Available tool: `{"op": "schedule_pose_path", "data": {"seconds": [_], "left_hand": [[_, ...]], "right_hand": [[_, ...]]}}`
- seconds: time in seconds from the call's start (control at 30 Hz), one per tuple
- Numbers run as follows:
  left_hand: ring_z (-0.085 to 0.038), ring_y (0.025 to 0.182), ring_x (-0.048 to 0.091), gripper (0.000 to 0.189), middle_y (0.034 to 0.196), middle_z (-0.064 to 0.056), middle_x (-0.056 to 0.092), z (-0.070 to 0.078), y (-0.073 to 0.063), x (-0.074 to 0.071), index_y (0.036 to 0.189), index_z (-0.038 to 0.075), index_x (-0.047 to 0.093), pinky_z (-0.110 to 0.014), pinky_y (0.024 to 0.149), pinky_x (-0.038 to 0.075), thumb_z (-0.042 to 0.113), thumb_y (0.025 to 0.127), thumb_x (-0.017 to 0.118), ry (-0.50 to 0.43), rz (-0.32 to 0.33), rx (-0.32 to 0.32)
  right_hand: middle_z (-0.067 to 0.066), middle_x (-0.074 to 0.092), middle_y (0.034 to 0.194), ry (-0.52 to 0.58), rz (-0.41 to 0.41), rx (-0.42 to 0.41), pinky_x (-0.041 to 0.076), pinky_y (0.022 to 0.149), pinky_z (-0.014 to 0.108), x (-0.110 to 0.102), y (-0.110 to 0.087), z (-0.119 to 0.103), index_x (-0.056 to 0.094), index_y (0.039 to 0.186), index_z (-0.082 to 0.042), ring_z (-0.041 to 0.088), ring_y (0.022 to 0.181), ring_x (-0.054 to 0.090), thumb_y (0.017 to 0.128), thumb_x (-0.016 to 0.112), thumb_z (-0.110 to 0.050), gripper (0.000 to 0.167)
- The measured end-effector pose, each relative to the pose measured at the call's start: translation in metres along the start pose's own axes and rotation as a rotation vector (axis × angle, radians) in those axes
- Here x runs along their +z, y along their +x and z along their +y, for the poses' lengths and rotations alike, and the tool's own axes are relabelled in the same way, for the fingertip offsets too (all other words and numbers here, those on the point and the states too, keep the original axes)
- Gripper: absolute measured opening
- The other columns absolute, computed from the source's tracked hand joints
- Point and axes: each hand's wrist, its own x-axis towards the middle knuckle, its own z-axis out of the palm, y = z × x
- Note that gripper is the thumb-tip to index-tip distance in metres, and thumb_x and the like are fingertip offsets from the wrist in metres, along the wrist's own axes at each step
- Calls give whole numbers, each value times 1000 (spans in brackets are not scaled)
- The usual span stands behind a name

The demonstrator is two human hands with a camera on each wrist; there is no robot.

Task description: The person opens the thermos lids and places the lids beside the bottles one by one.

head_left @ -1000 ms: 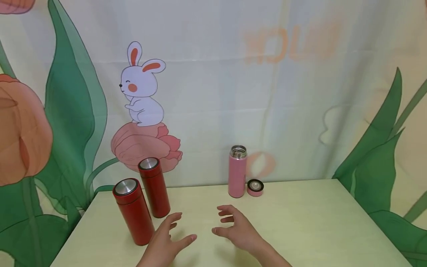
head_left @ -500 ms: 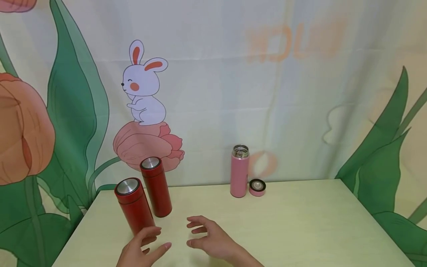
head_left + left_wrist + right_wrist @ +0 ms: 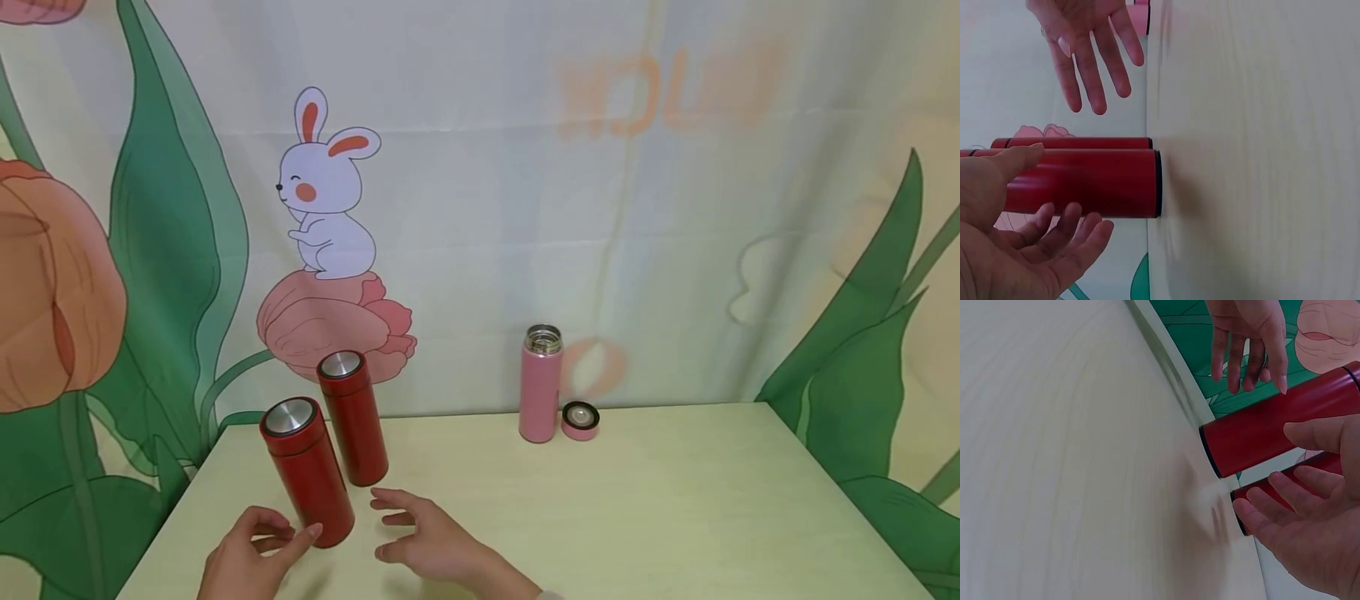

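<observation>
Two red thermos bottles with silver-topped lids stand upright at the left of the table: the near thermos (image 3: pixel 311 483) and, just behind it, the far thermos (image 3: pixel 358 425). My left hand (image 3: pixel 255 550) is at the near thermos's lower left, its thumb overlapping the base in the head view. In the left wrist view, the left fingers (image 3: pixel 1072 247) and thumb are spread apart with the thermos beyond them. My right hand (image 3: pixel 431 537) hovers to the right of both bottles, fingers parted and holding nothing; its palm faces them in the right wrist view.
An uncapped pink thermos (image 3: pixel 540 392) stands at the back of the table, its pink lid (image 3: pixel 581 422) lying beside it on the right. Behind the pale table (image 3: pixel 675 500) hangs a curtain (image 3: pixel 480 208) printed with a rabbit, tulips and leaves.
Both hands have moved left, from the front middle of the table to the near red thermos. The bottles and the lid stay in place; the head view has shifted slightly.
</observation>
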Motion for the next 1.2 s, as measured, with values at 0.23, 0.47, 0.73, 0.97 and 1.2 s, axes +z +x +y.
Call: {"op": "schedule_pose_path", "data": {"seconds": [0.23, 0.47, 0.73, 0.97, 1.2], "left_hand": [[-55, 134, 43, 115, 147, -33, 41, 2, 14, -2, 151, -7, 26, -62, 101, 53, 69, 80, 77, -8, -23, 24], [-59, 141, 36, 117, 160, -33, 28, 7, 24, 3, 160, -3, 13, -66, 106, 47, 61, 86, 77, -20, -79, 85], [-58, 146, 29, 118, 163, -31, 26, 8, 30, 11, 162, 1, 8, -71, 109, 37, 56, 86, 79, -82, -109, 80], [-54, 142, 40, 107, 157, -31, 39, 10, 35, 16, 156, -1, 22, -67, 110, 41, 58, 86, 78, -80, -81, 104], [-54, 143, 40, 110, 157, -31, 38, 9, 37, 17, 155, -1, 25, -65, 109, 42, 63, 83, 78, -92, -58, 94]], "right_hand": [[-5, 54, 153, -36, -17, 17, 54, 107, 40, 8, 18, 4, 45, 156, -26, 30, 142, 54, 91, 73, -7, 74], [1, 48, 159, -38, -18, 25, 49, 113, 49, 15, 26, 3, 41, 158, -30, 33, 145, 50, 88, 73, -5, 81], [1, 43, 163, -12, -48, 2, 48, 114, 50, 24, 27, 0, 36, 161, -29, 36, 147, 47, 85, 74, -1, 89], [-9, 43, 161, -4, -59, 20, 49, 113, 47, 25, 32, 1, 40, 158, -35, 33, 146, 49, 86, 73, -3, 86], [-13, 43, 160, -20, -55, 24, 51, 111, 44, 23, 33, 3, 41, 157, -38, 31, 145, 51, 86, 75, -4, 85]]}}
